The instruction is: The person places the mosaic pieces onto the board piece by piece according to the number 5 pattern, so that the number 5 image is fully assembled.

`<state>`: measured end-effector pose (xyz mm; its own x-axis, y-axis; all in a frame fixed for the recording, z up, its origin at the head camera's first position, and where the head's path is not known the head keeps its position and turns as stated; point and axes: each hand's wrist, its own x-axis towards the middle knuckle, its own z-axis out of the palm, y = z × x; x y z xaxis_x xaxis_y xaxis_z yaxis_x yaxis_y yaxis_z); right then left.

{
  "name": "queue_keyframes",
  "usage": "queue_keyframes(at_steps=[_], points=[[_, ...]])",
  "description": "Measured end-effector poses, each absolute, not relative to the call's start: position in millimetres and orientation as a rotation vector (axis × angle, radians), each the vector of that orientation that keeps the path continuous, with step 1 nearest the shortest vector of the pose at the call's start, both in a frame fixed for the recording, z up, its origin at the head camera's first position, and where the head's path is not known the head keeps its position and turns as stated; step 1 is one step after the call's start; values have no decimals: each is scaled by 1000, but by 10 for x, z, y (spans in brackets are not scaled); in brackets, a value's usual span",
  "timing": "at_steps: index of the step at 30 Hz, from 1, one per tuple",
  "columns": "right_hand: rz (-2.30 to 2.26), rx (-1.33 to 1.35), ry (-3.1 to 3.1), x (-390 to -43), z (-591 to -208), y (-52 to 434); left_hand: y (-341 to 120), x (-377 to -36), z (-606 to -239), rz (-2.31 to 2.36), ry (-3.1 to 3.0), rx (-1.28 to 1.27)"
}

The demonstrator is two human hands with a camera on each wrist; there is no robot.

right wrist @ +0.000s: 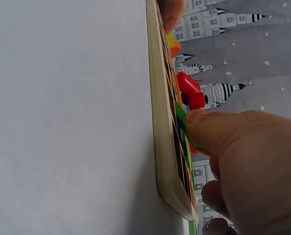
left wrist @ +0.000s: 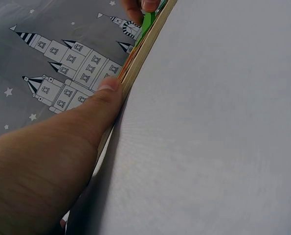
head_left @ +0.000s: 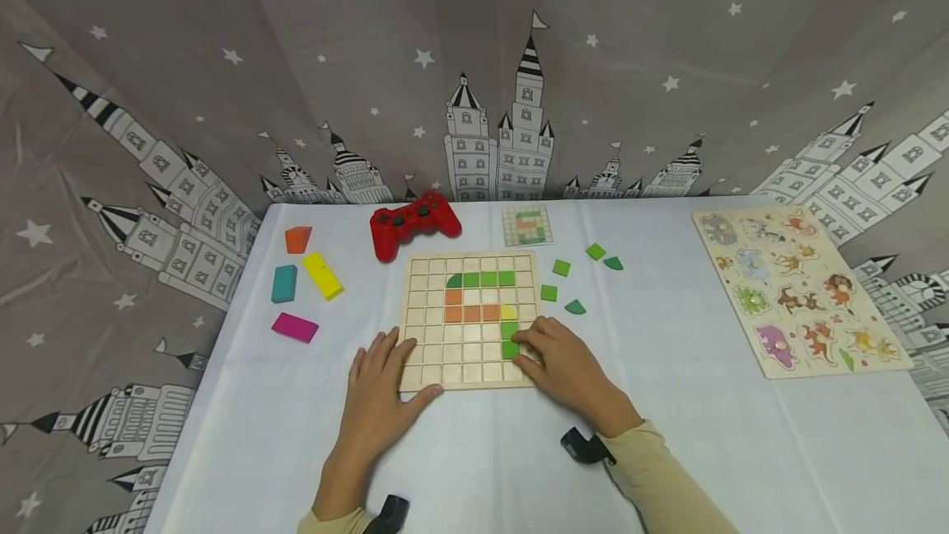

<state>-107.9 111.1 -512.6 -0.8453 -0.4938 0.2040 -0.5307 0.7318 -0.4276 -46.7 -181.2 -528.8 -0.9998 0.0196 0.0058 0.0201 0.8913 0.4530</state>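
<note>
A wooden grid board [head_left: 433, 353] lies on the table with green, orange and yellow tiles in some of its cells. My left hand [head_left: 378, 390] rests at its lower left corner, fingers on the left side and thumb [left wrist: 108, 88] along the near edge. My right hand [head_left: 567, 365] reaches over the board's right side and pinches a green square tile [head_left: 510, 349]. In the right wrist view that green tile [right wrist: 182, 125] stands tilted in the grid under the thumb. Just above it sits another green tile [head_left: 509, 328], below a yellow tile [head_left: 508, 312].
Loose green pieces [head_left: 549, 293] lie right of the board. A pattern card [head_left: 527, 226] and a red game controller [head_left: 413, 225] are behind it. Several coloured blocks [head_left: 322, 275] lie at left, an animal puzzle board [head_left: 801, 295] at far right.
</note>
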Motion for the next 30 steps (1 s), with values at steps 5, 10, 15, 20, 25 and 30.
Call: queue_keyframes(at_steps=[5,10,15,20,25,30], points=[[739,832,-2858,-1079,-5123,1101,-1812,-473,-5292,-730,-3054,-31],[744,828,-2852,-1079,-5129,1099,-1810,-474,-5296,-725,-3058,-21],[747,829,-2852,-1076,-5140,1096,-1816,-469,-5293,-727,-3060,-23],[758,817,-2864,-1077,-5157,1093,-1819,-470,-5301,-732,-3063,-25],[764,795,-2875,-1080,-5161,1089,-1815,-471,-5296,-728,-3062,-22],[785,792,-2861,-1080,-5155,1085,-1814,-470,-5291,-728,-3060,-21]])
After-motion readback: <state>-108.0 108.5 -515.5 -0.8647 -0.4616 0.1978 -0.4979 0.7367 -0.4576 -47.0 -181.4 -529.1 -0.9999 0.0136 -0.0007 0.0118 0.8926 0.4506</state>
